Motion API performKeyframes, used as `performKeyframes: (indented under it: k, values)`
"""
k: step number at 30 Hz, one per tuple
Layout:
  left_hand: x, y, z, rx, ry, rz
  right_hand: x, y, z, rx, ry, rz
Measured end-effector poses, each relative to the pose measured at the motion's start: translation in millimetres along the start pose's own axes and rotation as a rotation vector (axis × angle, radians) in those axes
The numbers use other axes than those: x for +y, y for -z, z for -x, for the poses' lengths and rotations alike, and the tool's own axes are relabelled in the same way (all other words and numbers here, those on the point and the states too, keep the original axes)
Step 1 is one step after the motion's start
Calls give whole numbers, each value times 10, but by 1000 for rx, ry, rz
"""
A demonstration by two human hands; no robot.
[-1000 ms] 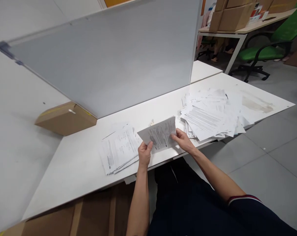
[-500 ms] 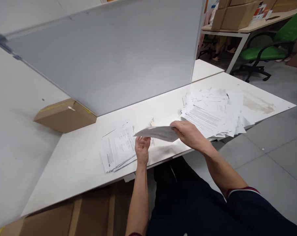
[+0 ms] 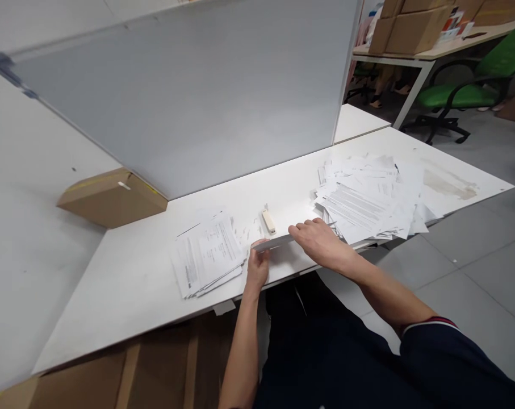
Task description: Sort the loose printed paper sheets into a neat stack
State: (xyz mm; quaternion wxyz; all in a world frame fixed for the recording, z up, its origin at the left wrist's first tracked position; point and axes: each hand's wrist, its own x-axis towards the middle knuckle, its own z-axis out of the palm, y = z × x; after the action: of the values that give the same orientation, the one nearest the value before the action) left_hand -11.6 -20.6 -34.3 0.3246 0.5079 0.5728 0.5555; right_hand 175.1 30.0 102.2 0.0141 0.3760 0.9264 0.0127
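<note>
Between my hands is a thin stack of paper sheets (image 3: 278,241), seen nearly edge-on above the front of the white table. My left hand (image 3: 257,267) is closed on its left end, thumb and fingers on either side. On the right end, my right hand (image 3: 317,241) grips the sheets with curled fingers. Just behind the paper lies a small cream-coloured stapler-like object (image 3: 268,222). To the left rests a fairly neat pile of printed sheets (image 3: 208,255). A larger, messy heap of printed papers (image 3: 363,199) spreads out on the right.
A whiteboard (image 3: 197,102) stands along the back of the white table (image 3: 108,295). A cardboard box (image 3: 112,199) sits at the back left; more cardboard (image 3: 155,369) is below the table. A green chair (image 3: 461,94) and another desk with boxes (image 3: 410,31) stand beyond.
The sheets have tipped from nearly flat to edge-on and come down a little. My left hand has shifted right and now grips their end; the cream object shows more fully.
</note>
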Motion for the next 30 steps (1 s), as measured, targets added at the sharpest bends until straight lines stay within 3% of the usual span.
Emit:
performKeyframes:
  k: [3,7,11,14,18,21,30]
  values:
    - [-19,16,-8,32,2,-85,1,20,-7,-17,-9,-4]
    - [78,70,-17,116,-4,-19,75,109,71,36,3,-127]
    - [182,127,-77,304,-69,110,265,84,226,80,-68,-506]
    - [143,100,-133,394,-38,132,396,-221,297,9,-173,-922]
    - [33,1,-142,280,22,-139,446,-784,340,-136,-415,-1200]
    - [21,-40,-134,169,-46,-376,432,-1019,371,-145,-505,-1309]
    - [45,-105,-269,-13,-193,-685,435,-969,342,-139,-589,-1419]
